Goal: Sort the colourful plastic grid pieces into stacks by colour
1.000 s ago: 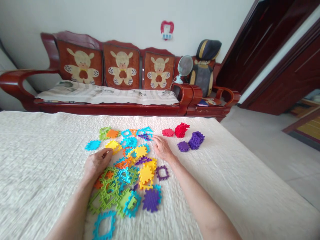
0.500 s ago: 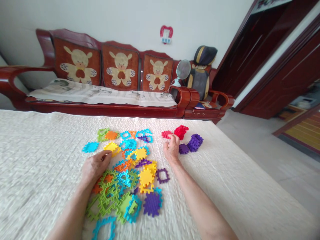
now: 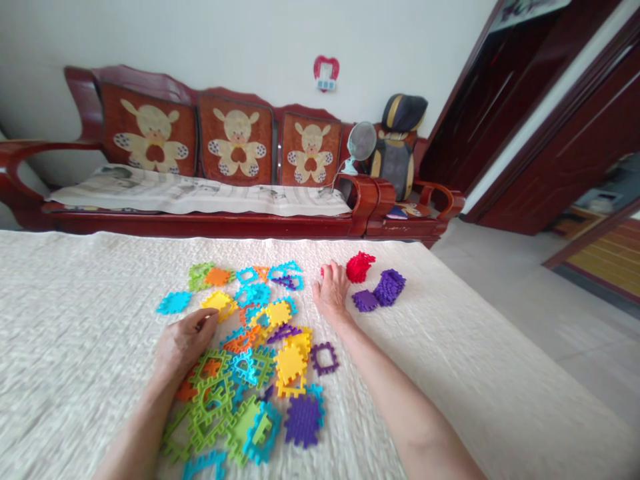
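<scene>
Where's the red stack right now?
In the head view, right of center: the red stack sits just right of the right hand, beyond and left of the purple stack.

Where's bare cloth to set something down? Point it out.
Bare cloth lies right of the purple stack, and left of the blue piece and left hand. Crowded: the mixed heap left of the purple frame.

And nothing legible anywhere; even the red heart-shaped wall hanging [image 3: 326, 73] shows only blurred blocks!
</scene>
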`<act>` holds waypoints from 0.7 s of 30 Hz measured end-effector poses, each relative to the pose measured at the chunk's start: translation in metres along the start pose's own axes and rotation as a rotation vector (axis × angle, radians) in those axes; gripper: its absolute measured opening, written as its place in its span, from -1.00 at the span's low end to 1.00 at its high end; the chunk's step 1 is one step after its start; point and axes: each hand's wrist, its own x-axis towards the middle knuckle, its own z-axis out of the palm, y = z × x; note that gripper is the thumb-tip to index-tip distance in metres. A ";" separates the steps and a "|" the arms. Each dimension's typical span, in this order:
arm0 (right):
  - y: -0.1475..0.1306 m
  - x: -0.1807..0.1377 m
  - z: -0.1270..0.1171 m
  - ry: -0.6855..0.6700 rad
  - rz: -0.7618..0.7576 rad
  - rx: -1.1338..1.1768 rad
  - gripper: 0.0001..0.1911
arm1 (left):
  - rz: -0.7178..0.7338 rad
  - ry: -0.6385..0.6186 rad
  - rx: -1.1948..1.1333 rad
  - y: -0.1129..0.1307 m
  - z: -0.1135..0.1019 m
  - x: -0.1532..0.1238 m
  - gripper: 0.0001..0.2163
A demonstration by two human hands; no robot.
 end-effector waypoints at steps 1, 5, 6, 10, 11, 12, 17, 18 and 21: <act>0.001 0.003 0.002 -0.008 0.004 -0.006 -0.57 | 0.001 0.005 0.000 0.000 0.000 0.000 -0.62; 0.007 0.010 0.010 -0.021 0.001 0.002 -0.60 | -0.007 0.016 0.006 -0.002 0.002 0.000 -0.62; 0.009 0.011 0.012 -0.027 -0.001 0.008 -0.61 | -0.007 0.017 0.003 -0.003 0.002 0.001 -0.62; 0.013 0.011 0.017 -0.038 -0.012 0.024 -0.62 | -0.002 0.021 -0.022 -0.005 0.004 0.001 -0.62; 0.013 0.011 0.018 -0.036 -0.017 0.038 -0.62 | -0.002 0.020 -0.024 -0.006 0.004 0.001 -0.62; 0.013 0.011 0.019 -0.033 -0.024 0.058 -0.62 | -0.002 0.020 -0.022 -0.006 0.004 0.001 -0.62; 0.012 0.011 0.019 -0.013 -0.065 0.170 -0.62 | 0.012 0.029 -0.022 -0.003 0.001 0.000 -0.63; 0.012 0.011 0.019 -0.001 -0.063 0.180 -0.62 | 0.008 0.032 -0.023 -0.002 0.001 0.000 -0.63; 0.011 0.011 0.016 0.072 -0.079 0.220 -0.59 | -0.005 0.029 -0.020 0.001 0.000 -0.001 -0.63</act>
